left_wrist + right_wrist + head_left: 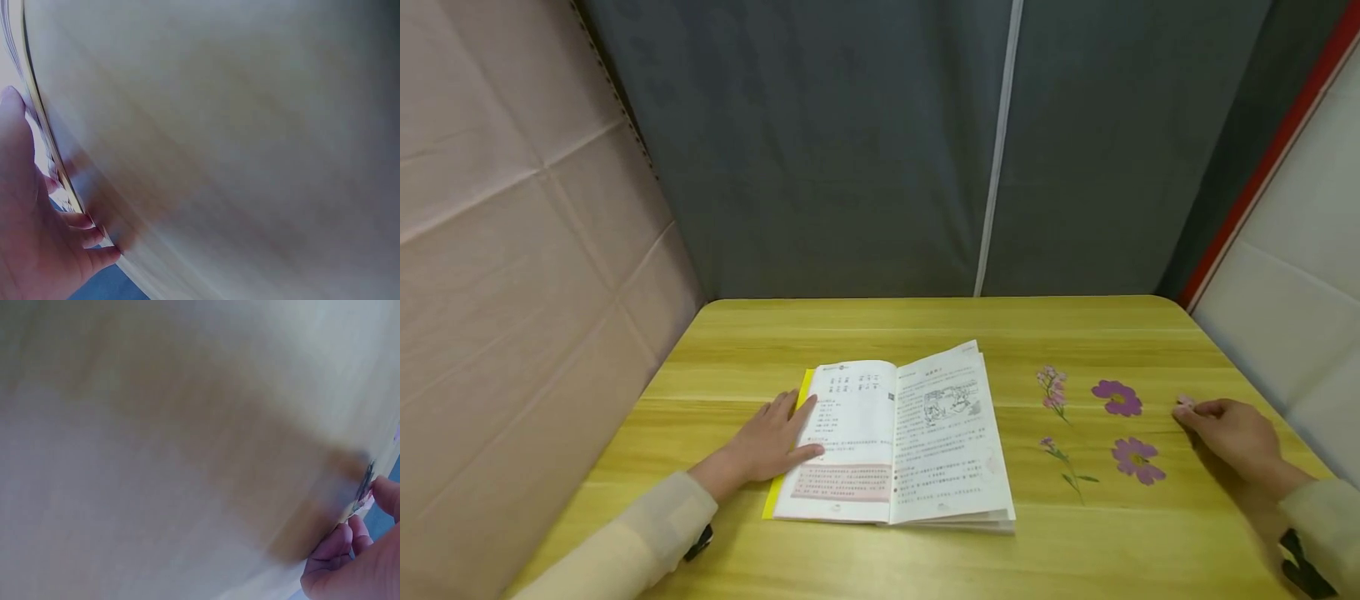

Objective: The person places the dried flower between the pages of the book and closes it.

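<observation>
An open book [943, 454] with printed text and a line drawing lies on the wooden table. My left hand [765, 443] rests on the edge of its left page, fingers spread and fairly straight. In the left wrist view, the fingertips come right down to the table beside the cover. Over at the right, my right hand [1236, 435] pinches a small pink pressed flower [1185, 402] between thumb and fingers, close over the table. The right wrist view shows a thin greenish stem [367, 478] by the thumb; the fingers hide much of this flower.
Between book and right hand lie two purple pressed flowers, an upper one [1118, 397] and a lower one [1138, 461]. Nearer the book are a pink flower sprig [1054, 390] and a thin leafy sprig [1067, 467]. A grey curtain [850, 167] hangs behind the table [865, 325].
</observation>
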### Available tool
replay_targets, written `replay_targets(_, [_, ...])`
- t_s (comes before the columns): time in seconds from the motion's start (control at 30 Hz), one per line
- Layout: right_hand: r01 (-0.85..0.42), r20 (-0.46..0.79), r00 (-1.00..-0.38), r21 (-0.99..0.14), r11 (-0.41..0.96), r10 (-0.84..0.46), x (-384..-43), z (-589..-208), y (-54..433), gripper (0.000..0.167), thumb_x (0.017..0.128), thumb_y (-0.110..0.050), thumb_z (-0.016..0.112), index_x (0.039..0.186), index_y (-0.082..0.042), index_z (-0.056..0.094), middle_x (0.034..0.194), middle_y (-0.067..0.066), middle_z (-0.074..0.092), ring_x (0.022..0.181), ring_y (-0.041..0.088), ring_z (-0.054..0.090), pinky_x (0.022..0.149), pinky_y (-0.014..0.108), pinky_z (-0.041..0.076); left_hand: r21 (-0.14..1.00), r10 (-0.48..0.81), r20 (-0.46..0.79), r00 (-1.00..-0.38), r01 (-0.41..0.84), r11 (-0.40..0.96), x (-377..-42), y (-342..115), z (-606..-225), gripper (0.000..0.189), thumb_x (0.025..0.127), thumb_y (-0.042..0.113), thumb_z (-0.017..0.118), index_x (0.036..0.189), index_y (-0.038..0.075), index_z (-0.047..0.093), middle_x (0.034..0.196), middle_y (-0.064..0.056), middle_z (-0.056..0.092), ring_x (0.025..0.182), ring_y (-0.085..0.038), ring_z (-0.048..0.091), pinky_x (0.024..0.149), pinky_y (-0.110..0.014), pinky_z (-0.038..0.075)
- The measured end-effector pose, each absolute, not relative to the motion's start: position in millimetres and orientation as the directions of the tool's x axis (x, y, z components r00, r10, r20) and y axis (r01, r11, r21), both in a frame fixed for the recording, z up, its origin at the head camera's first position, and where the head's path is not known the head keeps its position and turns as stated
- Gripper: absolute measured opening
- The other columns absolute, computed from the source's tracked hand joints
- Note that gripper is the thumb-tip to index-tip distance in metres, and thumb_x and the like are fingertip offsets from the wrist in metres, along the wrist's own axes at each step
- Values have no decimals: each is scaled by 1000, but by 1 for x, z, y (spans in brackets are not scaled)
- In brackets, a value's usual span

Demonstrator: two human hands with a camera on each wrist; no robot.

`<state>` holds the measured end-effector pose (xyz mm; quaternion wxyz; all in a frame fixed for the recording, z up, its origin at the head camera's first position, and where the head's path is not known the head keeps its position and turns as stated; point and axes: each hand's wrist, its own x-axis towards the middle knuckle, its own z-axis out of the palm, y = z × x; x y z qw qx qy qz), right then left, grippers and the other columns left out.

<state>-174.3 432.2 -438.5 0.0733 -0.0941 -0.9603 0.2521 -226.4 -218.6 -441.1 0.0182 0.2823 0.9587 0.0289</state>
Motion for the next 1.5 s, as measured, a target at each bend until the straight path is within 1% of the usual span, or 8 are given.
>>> replay_targets(0.23, [166, 136, -956, -482, 860, 261, -174, -441, 431, 56, 95, -39, 60, 107, 16, 62, 99, 34, 62, 83, 49, 59, 62, 45, 44, 83, 544, -10, -839, 541, 837, -226, -219, -442, 86, 95, 63, 43, 152, 1, 27, 149, -32, 26, 136, -46, 28, 106, -59, 27])
replay_targets(0.5, [189, 150, -941, -512, 838, 304, -170, -443, 430, 52, 95, -37, 61, 99, 14, 66, 93, 31, 64, 81, 47, 59, 63, 45, 43, 74, 535, -24, -844, 533, 843, -226, -218, -441, 87, 94, 63, 44, 153, 1, 26, 149, -31, 26, 136, -45, 28, 107, -58, 26])
replay_targets(0.7, [191, 143, -941, -528, 828, 308, -169, -444, 429, 48, 95, -37, 61, 92, 10, 69, 87, 25, 66, 79, 45, 59, 64, 46, 42, 84, 534, -26, -845, 530, 844, -226, -219, -443, 86, 95, 62, 45, 153, 2, 25, 150, -31, 25, 136, -45, 28, 107, -58, 26])
replay_targets(0.93, [194, 140, -938, -542, 818, 316, -169, -444, 429, 46, 96, -34, 60, 89, 10, 69, 81, 21, 67, 78, 43, 60, 65, 47, 42, 85, 529, -27, -848, 525, 847, -226, -219, -444, 86, 95, 63, 43, 154, 2, 24, 151, -30, 24, 137, -45, 26, 108, -58, 25])
replay_targets(1.17, [205, 143, -930, -562, 801, 338, -167, -445, 429, 42, 96, -28, 61, 93, 13, 67, 87, 27, 66, 85, 50, 57, 68, 51, 43, 83, 523, -42, -851, 519, 851, -225, -219, -443, 86, 95, 64, 42, 154, 3, 24, 152, -31, 22, 138, -46, 24, 109, -58, 24])
replay_targets(1.37, [209, 144, -921, -603, 770, 363, -167, -446, 429, 45, 97, -30, 60, 96, 15, 65, 87, 26, 66, 88, 49, 57, 68, 46, 43, 79, 526, -42, -849, 522, 849, -226, -219, -444, 88, 95, 65, 40, 154, 2, 23, 152, -31, 21, 138, -46, 24, 108, -58, 24])
replay_targets(1.43, [218, 145, -915, -606, 765, 376, -166, -447, 429, 48, 96, -33, 60, 99, 15, 65, 89, 27, 66, 89, 49, 57, 67, 43, 42, 88, 531, -31, -847, 527, 846, -226, -220, -445, 88, 95, 65, 41, 153, 2, 24, 151, -32, 22, 138, -47, 24, 108, -59, 24])
replay_targets(1.5, [228, 138, -912, -612, 757, 387, -166, -448, 429, 52, 96, -36, 61, 104, 16, 64, 93, 28, 66, 91, 49, 56, 68, 44, 42, 94, 534, -18, -845, 530, 843, -227, -220, -446, 88, 95, 65, 41, 153, 1, 26, 151, -32, 23, 137, -47, 25, 108, -59, 24])
